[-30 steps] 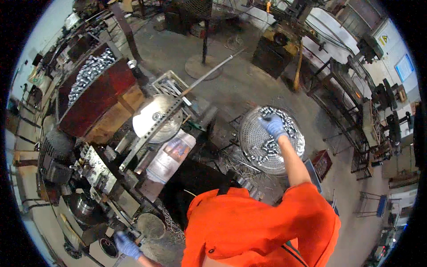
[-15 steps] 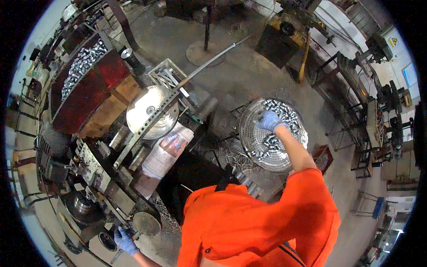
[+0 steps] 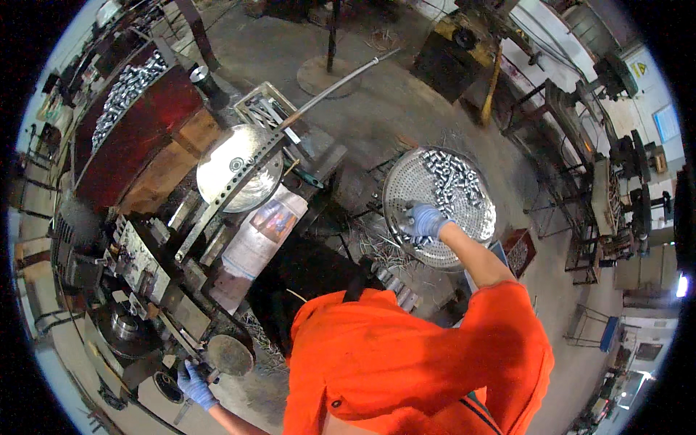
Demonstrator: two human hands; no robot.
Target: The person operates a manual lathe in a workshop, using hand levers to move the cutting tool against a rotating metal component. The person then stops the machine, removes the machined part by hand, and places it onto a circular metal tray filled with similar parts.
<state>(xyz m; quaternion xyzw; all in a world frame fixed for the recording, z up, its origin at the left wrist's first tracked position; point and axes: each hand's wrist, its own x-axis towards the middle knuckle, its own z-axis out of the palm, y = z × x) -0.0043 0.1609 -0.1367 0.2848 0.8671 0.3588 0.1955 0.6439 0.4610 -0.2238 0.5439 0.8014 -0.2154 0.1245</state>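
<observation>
R hand (image 3: 426, 220): gloved, down in round perforated tray (image 3: 406, 181), fingers curled onto small metal sleeves (image 3: 451, 177) – looks like picking one | L hand (image 3: 194, 384): gloved, gripping a handle on the lathe (image 3: 130, 290), grip unclear | next, I judge: lift a sleeve clear, bring it to the machine.

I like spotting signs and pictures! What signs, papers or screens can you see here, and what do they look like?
Yellow warning sign: on the white wall, top right, small triangle.
Pale blue panel: same wall, lower down, rectangular; screen or board, cannot tell.
Printed paper sheet: on the machine beside the round metal disc, white with a colour picture.
</observation>
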